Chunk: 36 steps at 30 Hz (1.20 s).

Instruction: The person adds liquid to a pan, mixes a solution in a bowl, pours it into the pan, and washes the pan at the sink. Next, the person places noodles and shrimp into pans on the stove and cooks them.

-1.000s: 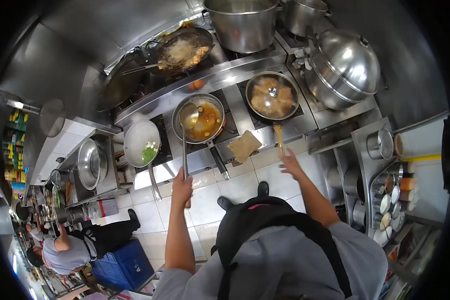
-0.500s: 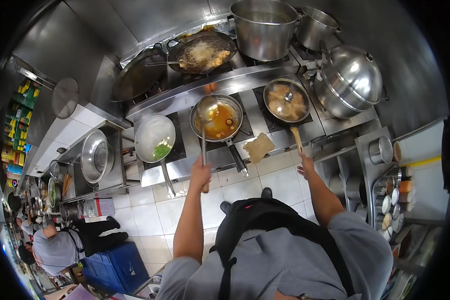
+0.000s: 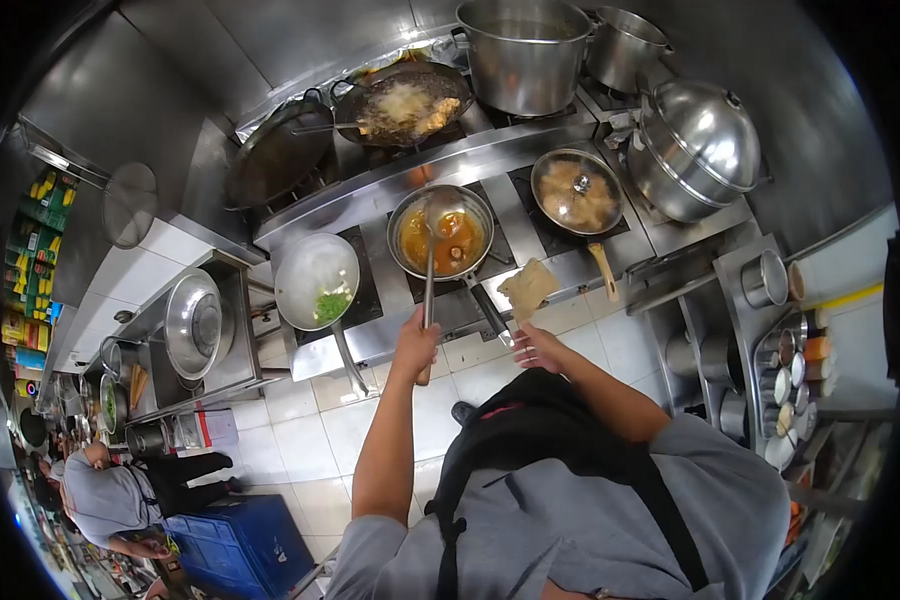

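My left hand [image 3: 416, 346] is closed round the handle of a long ladle [image 3: 430, 285]. The ladle's bowl lies in the middle frying pan [image 3: 407, 262], over orange-brown sauce with a few pieces in it. Close to that pan's dark handle [image 3: 490, 312] is my right hand [image 3: 537, 348], its fingers apart and nothing visible in them. Just above the fingers, a tan cloth [image 3: 528, 288] rests at the stove's front edge. Whether the fingertips touch the cloth or the handle, I cannot tell.
A lidded pan [image 3: 577, 190] stands right, a pan with chopped greens [image 3: 317, 265] left. Behind are a wok of bubbling oil [image 3: 400, 103], a tall pot [image 3: 525, 60] and a domed steamer [image 3: 695, 150]. A co-worker [image 3: 110, 495] stands far left by a blue bin [image 3: 240, 545].
My right hand has left the lidded pan's wooden handle and moved left towards the cloth. The ladle's bowl has shifted right within the middle pan. The cloth looks slightly more crumpled.
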{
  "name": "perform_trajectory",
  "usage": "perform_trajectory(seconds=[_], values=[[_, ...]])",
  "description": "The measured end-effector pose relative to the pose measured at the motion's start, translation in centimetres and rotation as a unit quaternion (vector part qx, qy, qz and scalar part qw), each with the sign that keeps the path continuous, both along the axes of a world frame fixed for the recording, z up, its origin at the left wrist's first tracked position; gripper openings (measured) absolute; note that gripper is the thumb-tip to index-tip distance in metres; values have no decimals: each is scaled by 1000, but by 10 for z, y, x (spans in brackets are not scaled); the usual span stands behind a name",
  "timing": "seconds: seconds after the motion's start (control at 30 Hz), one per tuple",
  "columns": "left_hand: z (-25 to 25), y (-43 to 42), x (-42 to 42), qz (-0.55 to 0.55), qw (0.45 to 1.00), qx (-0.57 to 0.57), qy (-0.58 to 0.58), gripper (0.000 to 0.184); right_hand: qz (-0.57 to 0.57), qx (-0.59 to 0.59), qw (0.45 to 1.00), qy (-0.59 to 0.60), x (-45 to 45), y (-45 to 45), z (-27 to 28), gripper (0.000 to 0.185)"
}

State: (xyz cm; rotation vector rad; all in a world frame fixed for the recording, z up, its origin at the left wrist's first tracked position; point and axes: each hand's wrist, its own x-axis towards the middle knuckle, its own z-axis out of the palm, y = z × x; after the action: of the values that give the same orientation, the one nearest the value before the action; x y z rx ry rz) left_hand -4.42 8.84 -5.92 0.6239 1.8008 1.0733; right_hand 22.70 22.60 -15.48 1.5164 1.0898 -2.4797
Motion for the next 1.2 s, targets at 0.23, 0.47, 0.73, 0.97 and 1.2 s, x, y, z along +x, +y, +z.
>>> perform_trajectory(seconds=[0.23,0.47,0.73,0.97,1.2], values=[[62,-63,9,-28,980,-108,168,67,69,-73,991,89,-48,26,10,43],[28,8,53,21,971,-101,214,64,136,-140,976,93,-51,67,3,27],[58,-18,86,13,899,-160,407,57,113,-8,991,78,-51,72,9,25],[74,-1,159,123,951,-78,273,59,262,75,961,56,19,125,46,24],[99,-57,227,185,954,-133,194,58,392,37,918,56,77,131,106,28]])
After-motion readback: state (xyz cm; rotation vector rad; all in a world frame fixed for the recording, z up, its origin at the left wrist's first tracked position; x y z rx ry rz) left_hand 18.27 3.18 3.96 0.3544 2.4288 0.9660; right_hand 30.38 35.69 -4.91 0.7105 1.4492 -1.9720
